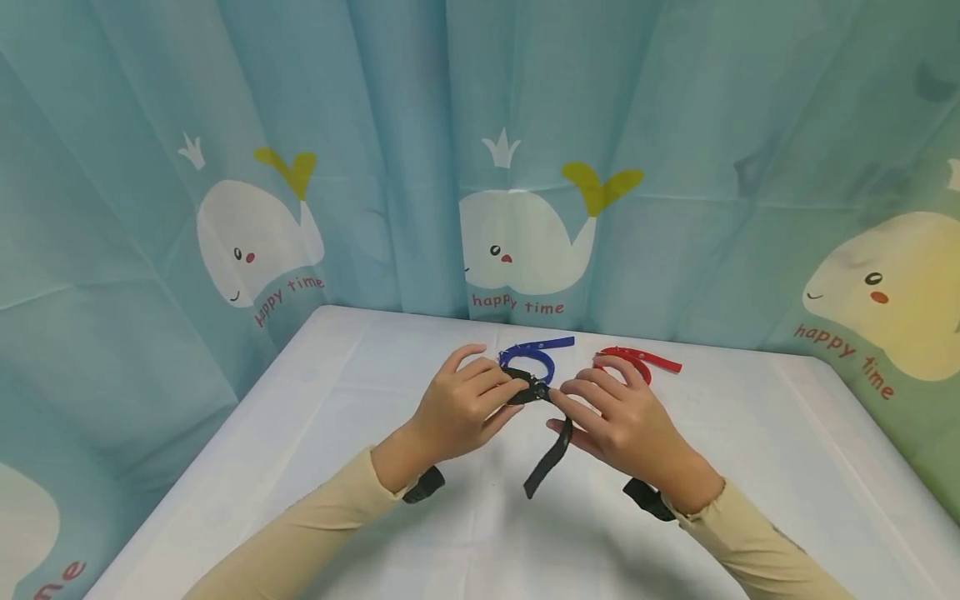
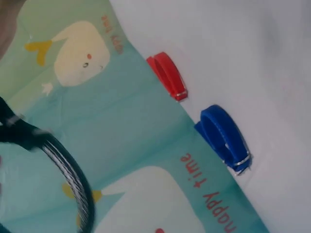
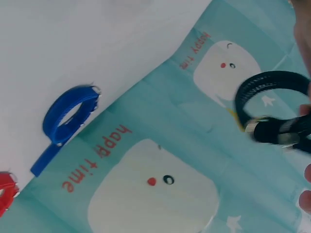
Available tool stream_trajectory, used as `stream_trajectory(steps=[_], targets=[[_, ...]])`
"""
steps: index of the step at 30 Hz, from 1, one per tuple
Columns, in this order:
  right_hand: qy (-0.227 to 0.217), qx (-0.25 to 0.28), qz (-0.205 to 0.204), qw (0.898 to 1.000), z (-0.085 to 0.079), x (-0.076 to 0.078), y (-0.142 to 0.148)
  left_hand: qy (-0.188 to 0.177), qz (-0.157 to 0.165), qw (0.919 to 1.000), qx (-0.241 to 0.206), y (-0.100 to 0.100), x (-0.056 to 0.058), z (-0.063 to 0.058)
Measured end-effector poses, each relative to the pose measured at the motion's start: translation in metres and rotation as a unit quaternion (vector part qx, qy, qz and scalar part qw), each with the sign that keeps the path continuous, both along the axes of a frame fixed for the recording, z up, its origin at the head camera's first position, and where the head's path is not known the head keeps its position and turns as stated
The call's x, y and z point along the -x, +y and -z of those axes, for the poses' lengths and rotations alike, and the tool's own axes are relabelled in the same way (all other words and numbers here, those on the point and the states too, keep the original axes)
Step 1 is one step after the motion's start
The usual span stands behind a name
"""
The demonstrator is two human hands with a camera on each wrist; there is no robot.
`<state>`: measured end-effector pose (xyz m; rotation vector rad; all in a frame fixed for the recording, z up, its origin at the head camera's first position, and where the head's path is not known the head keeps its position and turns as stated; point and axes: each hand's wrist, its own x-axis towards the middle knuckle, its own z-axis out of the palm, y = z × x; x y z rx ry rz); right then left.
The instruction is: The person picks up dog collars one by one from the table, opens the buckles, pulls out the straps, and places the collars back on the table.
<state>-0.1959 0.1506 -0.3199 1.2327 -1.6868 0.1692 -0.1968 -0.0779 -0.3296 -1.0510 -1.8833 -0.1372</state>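
A black buckled collar (image 1: 550, 461) is held up between both hands, over the table. My left hand (image 1: 468, 404) pinches its looped part beside the metal buckle. On the other side, my right hand (image 1: 618, 421) pinches the strap near the buckle, and the loose end hangs down below the fingers. In the left wrist view the curved black band (image 2: 81, 189) shows at the lower left. The right wrist view has the collar's loop and buckle (image 3: 272, 130) at the right edge, slightly blurred, with fingertips (image 3: 305, 200) beside it.
Behind the hands, a blue collar (image 1: 553, 342) lies buckled in a loop on the white table (image 1: 360, 375). Right of it is a red collar (image 1: 662, 362), partly hidden by the right hand. A blue whale-print curtain (image 1: 405, 167) hangs along the table's far edge.
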Motion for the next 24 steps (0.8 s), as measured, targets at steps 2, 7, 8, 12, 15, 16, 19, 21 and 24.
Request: stream_trajectory(steps=[2, 7, 8, 12, 15, 16, 19, 21, 24], targets=[[-0.013, -0.013, 0.017, 1.000, 0.002, 0.000, 0.005, 0.000, 0.041, 0.9991, -0.015, -0.001, 0.000, 0.000], [-0.033, -0.034, 0.037, 0.998, 0.006, 0.002, 0.012, -0.006, 0.139, 0.9892, -0.048, -0.003, 0.000, 0.001], [-0.035, -0.033, 0.034, 0.998, 0.006, 0.002, 0.013, -0.009, 0.154, 0.9866, -0.052, -0.002, 0.000, 0.001], [-0.038, -0.021, -0.003, 0.999, 0.007, 0.005, 0.012, -0.024, 0.201, 0.9773, -0.061, 0.000, -0.001, 0.000], [-0.043, -0.014, -0.033, 0.998, 0.006, 0.006, 0.012, -0.035, 0.216, 0.9742, -0.055, -0.001, -0.002, 0.000], [-0.046, -0.012, -0.040, 0.998, 0.005, 0.006, 0.012, -0.039, 0.215, 0.9745, -0.051, -0.001, -0.002, 0.001], [-0.057, -0.011, -0.055, 0.997, 0.002, 0.004, 0.013, -0.052, 0.200, 0.9779, -0.034, -0.005, 0.002, 0.004], [-0.067, -0.015, -0.060, 0.996, 0.002, 0.004, 0.014, -0.063, 0.185, 0.9806, -0.016, -0.008, 0.005, 0.006], [-0.086, -0.027, -0.057, 0.994, 0.002, 0.003, 0.016, -0.086, 0.149, 0.9848, 0.026, -0.014, 0.009, 0.010]])
